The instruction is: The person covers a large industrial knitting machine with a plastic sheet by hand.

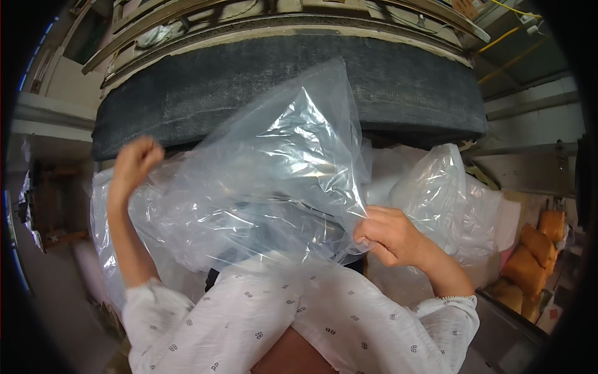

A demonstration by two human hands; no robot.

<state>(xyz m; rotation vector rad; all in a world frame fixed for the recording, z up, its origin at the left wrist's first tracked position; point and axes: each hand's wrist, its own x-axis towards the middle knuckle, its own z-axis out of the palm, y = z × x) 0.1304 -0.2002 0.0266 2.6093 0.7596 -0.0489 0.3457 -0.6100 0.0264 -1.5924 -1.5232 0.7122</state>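
A large clear plastic bag (299, 143) spreads before me over my lap, with one corner peaking up against a dark padded surface. My right hand (391, 235) is closed on the bag's right edge, pinching the film between thumb and fingers. To the left, my left hand (136, 163) is raised and closed in a fist beside the bag's left side. It is slightly blurred, and whatever it may hold is hidden. More crumpled clear plastic (433, 193) lies to the right of the bag.
The long bench covered in dark cloth (205, 87) curves across the far side, with wooden rails (143, 40) behind it. Orange bundles (529, 258) sit at the right. A yellow cord (514, 9) hangs at the upper right.
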